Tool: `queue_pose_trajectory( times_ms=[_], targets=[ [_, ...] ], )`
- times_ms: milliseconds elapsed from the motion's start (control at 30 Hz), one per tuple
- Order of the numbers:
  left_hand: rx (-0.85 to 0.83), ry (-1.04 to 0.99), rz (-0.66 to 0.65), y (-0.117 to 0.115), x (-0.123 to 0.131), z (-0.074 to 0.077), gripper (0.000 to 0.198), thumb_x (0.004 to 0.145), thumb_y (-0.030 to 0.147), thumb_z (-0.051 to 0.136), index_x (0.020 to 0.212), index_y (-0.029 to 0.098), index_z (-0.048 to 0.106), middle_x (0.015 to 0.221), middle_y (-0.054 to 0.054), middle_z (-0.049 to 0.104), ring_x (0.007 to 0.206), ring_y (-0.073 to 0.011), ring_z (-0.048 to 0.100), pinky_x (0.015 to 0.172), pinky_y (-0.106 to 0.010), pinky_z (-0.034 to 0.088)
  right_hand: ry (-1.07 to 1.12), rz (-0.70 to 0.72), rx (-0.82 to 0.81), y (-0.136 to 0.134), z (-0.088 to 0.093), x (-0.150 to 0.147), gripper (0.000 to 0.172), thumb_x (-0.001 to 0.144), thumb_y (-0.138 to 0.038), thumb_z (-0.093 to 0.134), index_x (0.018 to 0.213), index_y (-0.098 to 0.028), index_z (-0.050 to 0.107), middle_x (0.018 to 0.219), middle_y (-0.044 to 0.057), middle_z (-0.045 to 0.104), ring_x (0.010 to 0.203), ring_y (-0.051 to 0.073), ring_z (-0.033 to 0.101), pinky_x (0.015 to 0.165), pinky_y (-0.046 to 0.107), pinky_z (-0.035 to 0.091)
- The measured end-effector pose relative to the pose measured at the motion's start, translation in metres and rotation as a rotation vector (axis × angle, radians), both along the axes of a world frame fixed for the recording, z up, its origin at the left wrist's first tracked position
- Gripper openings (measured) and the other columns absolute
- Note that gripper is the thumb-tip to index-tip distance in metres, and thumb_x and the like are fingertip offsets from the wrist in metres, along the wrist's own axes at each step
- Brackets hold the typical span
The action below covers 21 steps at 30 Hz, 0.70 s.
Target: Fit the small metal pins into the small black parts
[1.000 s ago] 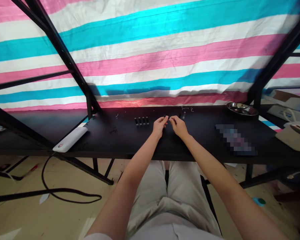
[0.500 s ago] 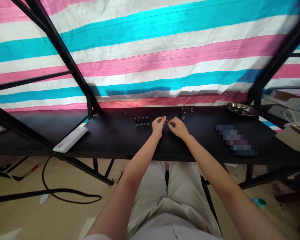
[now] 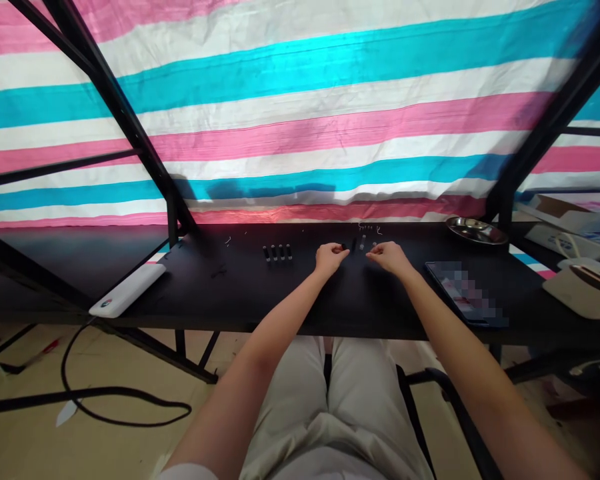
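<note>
Checking the head view from my end: both hands are over the far middle of the black counter (image 3: 215, 297), well apart from the front edge. The left hand (image 3: 329, 259) has its grip narrow, with thumb and fingers pinched together; can't tell if anything tiny sits in it. The right hand (image 3: 390, 259) is also narrow, fingertips (image 3: 375, 257) drawn in, and again I can't tell if it holds anything.

Between the hands stand a small dark upright piece (image 3: 353, 246) and a slim pale upright piece (image 3: 363, 243), just beside the left fingertips. Too small for me to name. Thin wire bits (image 3: 369, 228) lie behind them, near the counter's far edge. Left of the left hand is a row of four small black upright cylinders (image 3: 277, 253).

Further out on the counter: a white power bank (image 3: 127, 290) at left, a steel dish (image 3: 477, 231) at far right, and a dark tablet (image 3: 465, 293) with a pixelated screen near the right hand. A striped tarp (image 3: 300, 133) hangs behind the counter. A black cable (image 3: 105, 408) lies on the floor below.
</note>
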<state>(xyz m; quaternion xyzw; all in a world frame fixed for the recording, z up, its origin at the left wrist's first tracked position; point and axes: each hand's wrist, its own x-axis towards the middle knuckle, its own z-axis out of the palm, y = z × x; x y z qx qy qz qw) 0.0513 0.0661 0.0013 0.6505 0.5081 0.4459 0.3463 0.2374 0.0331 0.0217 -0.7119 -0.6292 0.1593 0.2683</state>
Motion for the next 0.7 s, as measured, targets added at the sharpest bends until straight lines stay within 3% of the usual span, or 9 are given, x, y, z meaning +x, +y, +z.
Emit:
queue_pose_trajectory(
  times_ms=[233, 700],
  targets=[
    [0.019, 0.198, 0.062, 0.006, 0.031, 0.005, 0.012, 0.066, 0.033, 0.072, 0.067, 0.021, 0.068, 0.077, -0.005, 0.068, 0.083, -0.0241, 0.061, 0.085, -0.039, 0.037, -0.144, -0.095, 0.053, 0.012, -0.014, -0.010, 0.025, 0.075, -0.040, 0.060, 0.085, -0.021, 0.073, 0.083, 0.008, 0.071, 0.084, 0.023, 0.065, 0.070, 0.028, 0.046],
    [0.029, 0.251, 0.060, 0.016, 0.038, 0.001, 0.006, 0.067, 0.027, 0.070, 0.065, 0.021, 0.068, 0.082, -0.008, 0.067, 0.094, -0.0277, 0.056, 0.092, -0.043, 0.030, -0.134, -0.121, 0.076, 0.016, -0.026, -0.015, 0.027, 0.078, -0.041, 0.057, 0.091, -0.022, 0.072, 0.083, 0.007, 0.070, 0.082, 0.023, 0.064, 0.069, 0.030, 0.045]
  ],
)
